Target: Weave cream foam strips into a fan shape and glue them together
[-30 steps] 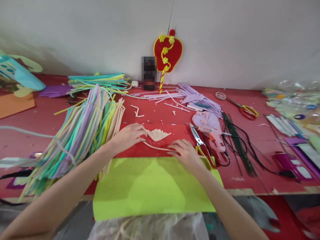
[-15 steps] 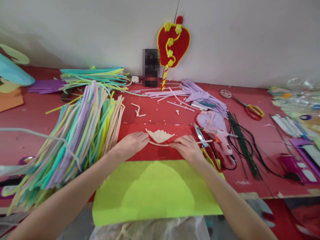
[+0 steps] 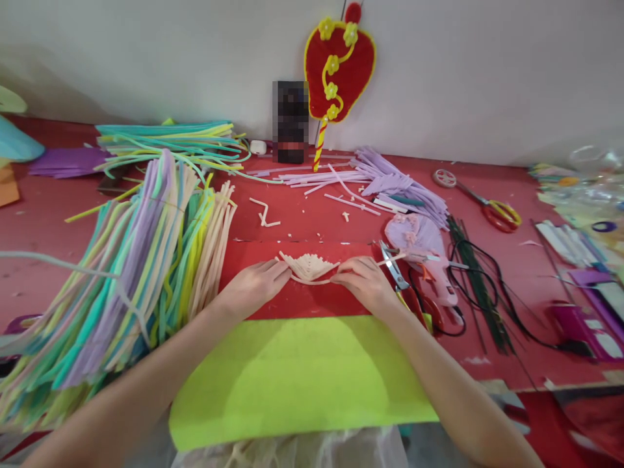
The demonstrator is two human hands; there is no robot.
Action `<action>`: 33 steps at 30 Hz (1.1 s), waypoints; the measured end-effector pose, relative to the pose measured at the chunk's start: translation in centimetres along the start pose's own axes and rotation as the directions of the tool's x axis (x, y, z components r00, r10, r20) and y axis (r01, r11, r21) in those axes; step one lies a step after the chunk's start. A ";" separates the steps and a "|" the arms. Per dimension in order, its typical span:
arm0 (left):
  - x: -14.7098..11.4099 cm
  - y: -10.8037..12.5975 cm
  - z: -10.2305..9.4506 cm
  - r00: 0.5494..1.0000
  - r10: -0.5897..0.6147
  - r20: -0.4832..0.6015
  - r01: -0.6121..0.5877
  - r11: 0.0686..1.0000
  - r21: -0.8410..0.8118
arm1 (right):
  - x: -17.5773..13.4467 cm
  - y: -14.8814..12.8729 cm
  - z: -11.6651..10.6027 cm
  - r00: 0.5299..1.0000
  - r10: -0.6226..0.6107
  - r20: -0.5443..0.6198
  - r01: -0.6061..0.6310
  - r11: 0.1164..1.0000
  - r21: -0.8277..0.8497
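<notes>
A cream pipe cleaner (image 3: 312, 282) bends in a shallow curve between my two hands. Its left end is pinched in my left hand (image 3: 263, 281). My right hand (image 3: 363, 278) is closed on the other side, and the stem's free end sticks out to the right past the fingers. Just behind the curve lies a cream fan-shaped piece (image 3: 311, 265) made of short pipe cleaner lengths, flat on the red table (image 3: 292, 305). The curved stem runs along the fan's lower edge; whether they touch all along it I cannot tell.
Bundled coloured pipe cleaners (image 3: 146, 260) lie left, lilac ones (image 3: 400, 185) behind. Right are scissors (image 3: 394, 265), a pink glue gun (image 3: 439, 279) with a black cord, and yellow-red scissors (image 3: 502, 214). A red fan (image 3: 341, 71) stands behind; a lime sheet (image 3: 302, 377) lies in front.
My right hand has drawn the pipe cleaner's right side upward, so it curves closer along the fan piece's lower edge. The camera view has shifted slightly.
</notes>
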State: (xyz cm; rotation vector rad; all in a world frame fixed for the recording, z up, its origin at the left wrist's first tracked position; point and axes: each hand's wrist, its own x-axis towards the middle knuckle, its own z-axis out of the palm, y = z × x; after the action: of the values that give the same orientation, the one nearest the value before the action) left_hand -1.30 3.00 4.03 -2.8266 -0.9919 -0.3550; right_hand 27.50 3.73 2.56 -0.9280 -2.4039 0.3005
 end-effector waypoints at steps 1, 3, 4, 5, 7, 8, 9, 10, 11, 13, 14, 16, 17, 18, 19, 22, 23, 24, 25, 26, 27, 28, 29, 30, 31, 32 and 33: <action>0.0 0.0 0.1 1.000 0.001 -0.005 -0.001 1.000 -0.010 | 0.0 0.0 0.1 1.000 0.013 -0.004 -0.013 1.000 -0.003; 0.0 0.0 0.2 1.000 0.007 -0.025 -0.008 1.000 -0.025 | 0.1 0.0 0.1 0.999 0.031 -0.011 -0.031 0.999 -0.013; 0.0 0.0 0.2 0.999 0.009 -0.040 -0.010 0.999 -0.036 | 0.2 0.0 0.1 0.999 0.036 -0.013 -0.036 0.999 -0.017; 0.0 0.0 0.3 0.998 0.007 -0.055 -0.011 0.998 -0.056 | 0.2 -0.1 0.1 0.999 0.037 -0.012 -0.038 0.999 -0.019; -0.1 -0.1 0.4 0.997 -0.016 -0.075 0.007 0.994 -0.112 | 0.4 -0.1 0.0 0.999 0.031 0.008 -0.031 0.999 -0.008; -0.2 -0.2 0.5 0.996 -0.037 -0.081 0.025 0.989 -0.143 | 0.5 -0.1 -0.1 0.999 0.024 0.027 -0.024 1.000 0.006; -0.3 -0.3 0.6 0.995 -0.061 -0.080 0.046 0.984 -0.171 | 0.6 -0.1 -0.2 0.999 0.014 0.047 -0.015 1.000 0.021; -0.4 -0.4 0.8 0.994 -0.084 -0.074 0.068 0.979 -0.191 | 0.7 0.0 -0.3 0.998 0.002 0.067 -0.005 0.999 0.037; -0.5 -0.4 1.0 0.993 -0.102 -0.065 0.087 0.975 -0.204 | 0.8 0.1 -0.4 0.997 -0.009 0.082 0.005 0.999 0.051; -0.7 -0.5 1.4 0.992 -0.121 -0.046 0.109 0.971 -0.215 | 0.9 0.3 -0.4 0.995 -0.027 0.098 0.020 0.997 0.073; -0.8 -0.5 1.6 0.991 -0.129 -0.031 0.119 0.968 -0.221 | 1.0 0.4 -0.4 0.994 -0.034 0.100 0.026 0.996 0.081; -0.8 -0.4 1.8 0.988 -0.156 -0.004 0.151 0.958 -0.245 | 1.1 0.6 -0.3 0.994 -0.041 0.101 0.032 0.995 0.095; -0.7 -0.4 1.9 0.983 -0.182 0.010 0.178 0.949 -0.261 | 1.1 0.6 -0.2 0.994 -0.045 0.101 0.035 0.994 0.100; -0.6 -0.3 1.9 0.976 -0.215 0.023 0.213 0.937 -0.277 | 1.1 0.7 -0.2 0.994 -0.045 0.102 0.035 0.994 0.102; -0.4 -0.2 1.9 0.967 -0.253 0.033 0.251 0.923 -0.290 | 1.1 0.8 -0.1 0.994 -0.045 0.104 0.034 0.994 0.103; 0.1 0.0 1.6 0.929 -0.367 0.047 0.362 0.878 -0.313 | 1.2 0.9 0.1 0.993 -0.043 0.108 0.032 0.995 0.100; 0.2 0.1 1.5 0.916 -0.398 0.045 0.390 0.862 -0.323 | 1.2 1.0 0.2 0.993 -0.043 0.108 0.033 0.995 0.098; 0.3 0.1 1.5 0.905 -0.424 0.039 0.412 0.847 -0.337 | 1.2 1.1 0.3 0.993 -0.045 0.107 0.035 0.995 0.095; 0.4 0.1 1.5 0.894 -0.447 0.033 0.428 0.831 -0.354 | 1.2 1.1 0.3 0.993 -0.050 0.104 0.040 0.995 0.091; 0.4 0.1 1.5 0.884 -0.466 0.028 0.442 0.816 -0.372 | 1.2 1.2 0.3 0.993 -0.054 0.101 0.045 0.995 0.086; 0.4 0.1 1.5 0.875 -0.483 0.026 0.454 0.801 -0.391 | 1.3 1.2 0.3 0.993 -0.056 0.101 0.048 0.996 0.081; 0.4 0.1 1.6 0.867 -0.498 0.027 0.465 0.787 -0.406 | 1.3 1.2 0.3 0.993 -0.058 0.103 0.051 0.996 0.076; 0.3 0.0 1.7 0.859 -0.510 0.032 0.475 0.774 -0.419 | 1.3 1.2 0.3 0.993 -0.060 0.104 0.053 0.996 0.071; 0.3 0.0 1.8 0.852 -0.521 0.039 0.486 0.762 -0.429 | 1.4 1.2 0.3 0.993 -0.062 0.104 0.055 0.996 0.067; 0.3 0.0 1.9 0.846 -0.531 0.045 0.495 0.750 -0.439 | 1.4 1.2 0.2 0.993 -0.063 0.103 0.056 0.996 0.063; 0.2 0.0 2.0 0.841 -0.538 0.050 0.500 0.741 -0.448 | 1.4 1.2 0.2 0.993 -0.064 0.104 0.058 0.997 0.059; 0.2 -0.1 2.1 0.839 -0.541 0.054 0.503 0.734 -0.457 | 1.5 1.2 0.2 0.992 -0.065 0.106 0.059 0.997 0.056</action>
State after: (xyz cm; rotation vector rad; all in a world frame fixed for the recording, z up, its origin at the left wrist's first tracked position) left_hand -0.79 3.59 2.06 -2.8038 -1.9140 -0.8603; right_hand 27.14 5.57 2.53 -0.8312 -2.5051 0.3985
